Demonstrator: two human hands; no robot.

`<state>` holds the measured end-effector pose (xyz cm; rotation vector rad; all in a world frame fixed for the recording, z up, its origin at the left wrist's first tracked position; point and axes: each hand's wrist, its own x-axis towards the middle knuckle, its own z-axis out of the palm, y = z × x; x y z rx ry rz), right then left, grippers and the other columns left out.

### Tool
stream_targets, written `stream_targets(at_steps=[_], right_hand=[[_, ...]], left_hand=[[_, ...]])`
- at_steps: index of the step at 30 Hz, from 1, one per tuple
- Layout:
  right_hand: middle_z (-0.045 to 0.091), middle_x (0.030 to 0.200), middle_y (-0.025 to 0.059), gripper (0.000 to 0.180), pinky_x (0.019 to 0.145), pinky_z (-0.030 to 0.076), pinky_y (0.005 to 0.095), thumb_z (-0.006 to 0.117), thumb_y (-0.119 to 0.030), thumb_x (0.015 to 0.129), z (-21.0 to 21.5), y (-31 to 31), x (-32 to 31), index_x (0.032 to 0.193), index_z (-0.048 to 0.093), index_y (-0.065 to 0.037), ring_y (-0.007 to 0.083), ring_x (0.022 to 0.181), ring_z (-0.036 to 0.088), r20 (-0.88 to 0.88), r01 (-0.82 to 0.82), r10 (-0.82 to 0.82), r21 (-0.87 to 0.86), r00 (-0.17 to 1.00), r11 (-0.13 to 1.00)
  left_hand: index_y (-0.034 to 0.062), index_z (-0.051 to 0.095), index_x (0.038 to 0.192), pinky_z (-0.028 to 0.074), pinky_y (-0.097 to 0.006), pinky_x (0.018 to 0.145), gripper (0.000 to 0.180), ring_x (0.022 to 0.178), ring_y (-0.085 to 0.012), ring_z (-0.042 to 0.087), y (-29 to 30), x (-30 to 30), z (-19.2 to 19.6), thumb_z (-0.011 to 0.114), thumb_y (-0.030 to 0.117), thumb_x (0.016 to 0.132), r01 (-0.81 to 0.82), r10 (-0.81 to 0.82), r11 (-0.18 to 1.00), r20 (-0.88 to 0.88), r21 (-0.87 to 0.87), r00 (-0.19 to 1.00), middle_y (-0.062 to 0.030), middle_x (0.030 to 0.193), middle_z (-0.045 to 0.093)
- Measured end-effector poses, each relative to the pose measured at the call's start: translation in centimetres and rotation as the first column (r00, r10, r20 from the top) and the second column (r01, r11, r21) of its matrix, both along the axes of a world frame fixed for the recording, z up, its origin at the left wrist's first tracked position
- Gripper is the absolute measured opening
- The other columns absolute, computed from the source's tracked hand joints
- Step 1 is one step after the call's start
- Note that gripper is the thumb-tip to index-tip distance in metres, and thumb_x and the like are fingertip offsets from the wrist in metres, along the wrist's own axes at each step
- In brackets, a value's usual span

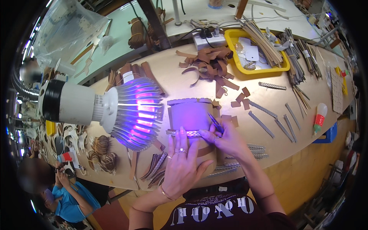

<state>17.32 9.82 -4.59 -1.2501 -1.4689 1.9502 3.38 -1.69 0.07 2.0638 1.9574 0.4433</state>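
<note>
A braided metallic strip (193,133) lies across a tan board (188,115) in front of me. My left hand (183,163) rests over the strip's left part, fingers stretched out and their tips pressing it down. In my right hand (230,140) a dark pen (216,123) is gripped, slanting up to the left above the board. The right thumb and fingertips are at the strip's right end. Purple light falls on the board from a large finned lamp (138,111) at the left. The pen's tip end is hard to make out.
Brown leather strips (211,65) and small cut pieces (241,97) lie beyond the board. Several braided strips (262,124) are at the right, with a red-labelled bottle (320,117). A yellow tray (239,69) stands behind, near a white power strip (209,40). Another person sits at lower left.
</note>
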Motion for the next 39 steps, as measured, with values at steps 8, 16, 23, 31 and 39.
stream_targets(at_steps=[8,16,23,31,39], right_hand=[[0.052,0.068,-0.0041,0.031,0.055,0.038,0.0215,0.073,-0.034,0.086,-0.7,1.1,1.0,0.084,0.059,-0.007,0.0046,0.062,0.046,-0.080,-0.049,0.046,-0.037,0.996,0.998],[0.063,0.079,-0.0006,0.021,0.063,0.046,0.0216,0.069,-0.024,0.090,1.7,-0.1,1.1,0.094,0.068,-0.003,0.0070,0.068,0.057,-0.148,-0.041,0.048,0.051,0.988,0.998],[0.062,0.080,-0.0022,0.013,0.068,0.045,0.0215,0.068,-0.014,0.090,2.3,-1.2,0.4,0.093,0.064,-0.001,0.0048,0.074,0.055,-0.252,0.025,0.004,0.111,0.968,0.994],[0.060,0.080,-0.0032,0.016,0.065,0.043,0.0199,0.068,-0.015,0.090,4.1,-3.8,2.3,0.096,0.063,-0.001,0.0038,0.072,0.053,-0.311,-0.031,0.054,0.081,0.949,0.996],[0.059,0.077,-0.0036,0.016,0.060,0.040,0.0191,0.069,-0.014,0.088,4.7,-6.1,1.6,0.098,0.065,-0.001,0.0031,0.069,0.051,-0.187,-0.049,0.063,0.077,0.980,0.996]], left_hand=[[-0.0030,0.054,0.113,0.020,-0.058,0.112,0.053,0.126,-0.0430,0.046,0.4,-0.6,0.6,0.062,0.043,0.088,-0.040,0.040,0.999,0.034,0.020,0.999,-0.0344,0.132,0.046],[-0.0003,0.056,0.113,0.018,-0.058,0.112,0.046,0.127,-0.0369,0.048,0.0,-0.1,0.6,0.060,0.039,0.090,-0.093,0.096,0.991,-0.027,0.098,0.995,-0.0285,0.134,0.049],[0.0005,0.051,0.121,0.024,-0.052,0.111,0.048,0.129,-0.0381,0.043,-1.5,-0.8,0.8,0.070,0.025,0.084,-0.257,0.199,0.922,0.216,0.288,0.956,-0.0269,0.138,0.043],[-0.0018,0.020,0.146,0.041,-0.041,0.104,0.067,0.119,-0.0264,0.053,-3.4,0.8,-0.1,0.060,0.013,0.094,-0.560,-0.023,0.827,0.992,-0.050,-0.124,-0.0207,0.133,0.048],[-0.0032,0.027,0.143,0.054,-0.039,0.088,0.052,0.100,-0.0253,0.066,-4.4,0.4,0.4,0.050,0.008,0.097,-0.488,0.162,0.823,0.944,-0.291,-0.289,-0.0199,0.107,0.065]])
